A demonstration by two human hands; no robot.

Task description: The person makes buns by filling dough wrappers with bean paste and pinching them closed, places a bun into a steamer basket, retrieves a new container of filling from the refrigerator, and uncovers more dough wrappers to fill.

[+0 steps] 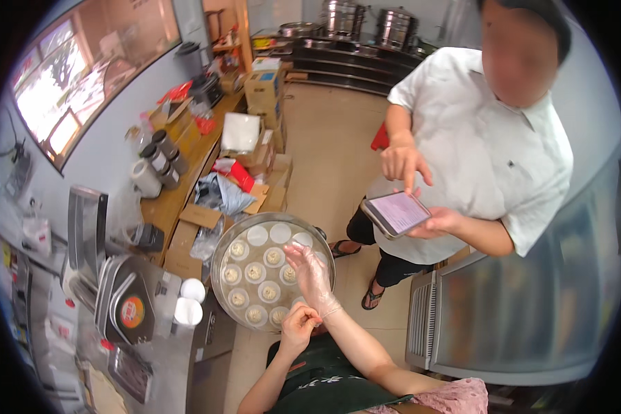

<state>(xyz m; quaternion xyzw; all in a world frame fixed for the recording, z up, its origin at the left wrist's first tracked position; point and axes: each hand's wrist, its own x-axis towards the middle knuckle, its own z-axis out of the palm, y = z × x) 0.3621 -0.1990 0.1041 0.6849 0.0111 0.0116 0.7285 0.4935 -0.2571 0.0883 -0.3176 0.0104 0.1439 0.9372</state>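
My left hand (299, 329) is pinched narrow beside the glove (321, 295); whether it grips any, I cannot tell. Inside, my right hand (306, 272) is loosely spread above the tray (217, 279). Best tug gently, clear of the buns (255, 273).

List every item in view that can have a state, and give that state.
Round tray: partly filled
White papers: some bare, others under buns
Right hand: open, gloved, over the tray
Glove: see-through, worn
Left hand: bare, curled, near the glove's cuff
Phone: screen lit
Cardboard box: flap open
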